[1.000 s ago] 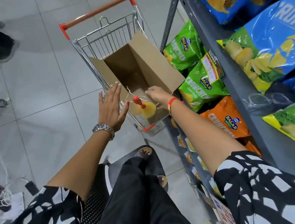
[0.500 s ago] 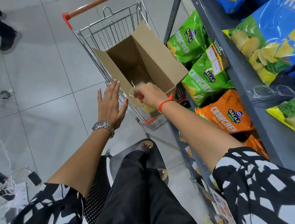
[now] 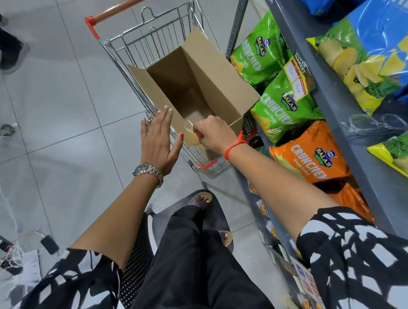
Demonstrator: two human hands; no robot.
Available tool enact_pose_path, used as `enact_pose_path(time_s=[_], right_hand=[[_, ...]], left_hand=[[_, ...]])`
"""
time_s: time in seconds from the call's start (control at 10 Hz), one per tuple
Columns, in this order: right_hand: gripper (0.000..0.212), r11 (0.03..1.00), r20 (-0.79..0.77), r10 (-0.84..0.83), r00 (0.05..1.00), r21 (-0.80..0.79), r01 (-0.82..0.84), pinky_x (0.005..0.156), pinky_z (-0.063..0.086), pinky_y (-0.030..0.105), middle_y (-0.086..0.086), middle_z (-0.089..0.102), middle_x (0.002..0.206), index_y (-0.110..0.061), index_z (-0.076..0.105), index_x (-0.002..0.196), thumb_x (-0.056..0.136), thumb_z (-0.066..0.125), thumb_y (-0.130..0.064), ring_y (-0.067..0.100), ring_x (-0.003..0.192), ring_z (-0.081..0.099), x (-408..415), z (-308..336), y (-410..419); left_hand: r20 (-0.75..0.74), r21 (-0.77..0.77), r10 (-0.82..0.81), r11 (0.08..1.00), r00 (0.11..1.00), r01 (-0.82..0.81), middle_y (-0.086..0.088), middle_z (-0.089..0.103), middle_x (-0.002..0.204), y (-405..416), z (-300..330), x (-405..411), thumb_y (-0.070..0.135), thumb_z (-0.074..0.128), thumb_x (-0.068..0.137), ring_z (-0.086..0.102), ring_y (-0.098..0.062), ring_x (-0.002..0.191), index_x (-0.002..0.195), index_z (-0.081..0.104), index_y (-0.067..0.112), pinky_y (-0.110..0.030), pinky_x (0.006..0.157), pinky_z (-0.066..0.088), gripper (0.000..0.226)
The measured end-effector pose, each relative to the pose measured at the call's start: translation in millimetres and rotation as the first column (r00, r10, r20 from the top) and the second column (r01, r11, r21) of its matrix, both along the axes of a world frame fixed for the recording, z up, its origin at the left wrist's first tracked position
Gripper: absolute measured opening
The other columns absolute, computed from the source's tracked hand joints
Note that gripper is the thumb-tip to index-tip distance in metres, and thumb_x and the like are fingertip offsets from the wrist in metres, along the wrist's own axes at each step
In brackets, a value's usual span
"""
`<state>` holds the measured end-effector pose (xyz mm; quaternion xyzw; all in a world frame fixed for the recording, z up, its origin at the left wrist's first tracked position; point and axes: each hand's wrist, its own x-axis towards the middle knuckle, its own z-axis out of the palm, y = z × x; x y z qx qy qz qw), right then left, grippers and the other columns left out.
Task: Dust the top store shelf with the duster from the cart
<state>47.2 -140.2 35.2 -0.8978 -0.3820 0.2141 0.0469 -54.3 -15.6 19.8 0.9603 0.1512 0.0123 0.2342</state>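
The duster (image 3: 192, 137) lies at the near end of the wire cart (image 3: 145, 36), just in front of the open cardboard box (image 3: 207, 77). Only a bit of its yellow head and red handle shows. My right hand (image 3: 214, 135) is shut on the handle and hides most of it. My left hand (image 3: 159, 141) is open and flat, fingertips at the cart's near rim, holding nothing. The grey store shelf (image 3: 354, 113) runs along the right with chip bags on it; I look down on it from above.
I stand on a black plastic chair (image 3: 138, 254) beside the shelving. Green (image 3: 280, 107) and orange chip bags (image 3: 310, 154) fill the lower shelf next to the cart. Clear glasses (image 3: 373, 123) lie on the shelf board. Cables and chargers (image 3: 13, 251) litter the floor at left, near another person's foot (image 3: 9, 53).
My right hand has come back over the duster's red handle and closed on it, covering the yellow head that showed before. My left hand has hardly moved.
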Motion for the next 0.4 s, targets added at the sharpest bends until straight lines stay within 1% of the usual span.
enact_pose_path(time_s=[0.1, 0.2, 0.3, 0.4], right_hand=[[0.022, 0.996, -0.078, 0.002, 0.997, -0.090, -0.009, 0.079, 0.051, 0.036, 0.018, 0.068, 0.101, -0.003, 0.067, 0.104, 0.083, 0.058, 0.000, 0.033, 0.095, 0.065, -6.8, -4.0, -5.1], [0.025, 0.990, -0.136, -0.026, 0.990, -0.137, 0.008, 0.081, 0.052, 0.035, 0.016, 0.068, 0.106, -0.007, 0.068, 0.105, 0.080, 0.063, -0.008, 0.032, 0.099, 0.064, -4.9, -5.2, -7.6], [0.033, 0.994, -0.125, -0.047, 0.991, -0.101, 0.035, 0.080, 0.052, 0.035, 0.010, 0.068, 0.105, -0.013, 0.068, 0.104, 0.080, 0.065, -0.035, 0.027, 0.098, 0.064, -4.0, -1.5, -7.4], [0.040, 0.973, -0.060, -0.215, 0.975, 0.067, 0.219, 0.076, 0.048, 0.033, 0.009, 0.067, 0.105, -0.017, 0.066, 0.105, 0.082, 0.055, -0.048, 0.027, 0.096, 0.064, 7.8, 9.6, -4.7]], left_hand=[[-0.008, -0.003, -0.017, 1.000, 1.000, 0.017, -0.013, 0.031, 0.150, -1.8, -0.7, -0.2, 0.052, 0.017, 0.087, 0.028, -0.028, 0.138, 0.143, 0.031, 0.008, -0.046, 0.115, 0.000, 0.073], [-0.020, 0.000, -0.017, 1.000, 1.000, 0.017, -0.013, 0.031, 0.151, -1.8, -3.5, 0.3, 0.052, 0.017, 0.087, 0.028, -0.027, 0.138, 0.143, 0.030, 0.008, -0.046, 0.115, 0.000, 0.073], [-0.029, -0.006, -0.025, 1.000, 0.999, 0.025, -0.013, 0.030, 0.151, -2.7, 0.7, 2.2, 0.052, 0.016, 0.086, 0.028, -0.027, 0.139, 0.143, 0.030, 0.008, -0.046, 0.115, -0.001, 0.073], [0.000, -0.012, -0.025, 1.000, 1.000, 0.025, -0.013, 0.031, 0.151, -1.7, 1.3, 6.1, 0.052, 0.017, 0.087, 0.029, -0.028, 0.138, 0.143, 0.031, 0.008, -0.048, 0.115, 0.000, 0.073]])
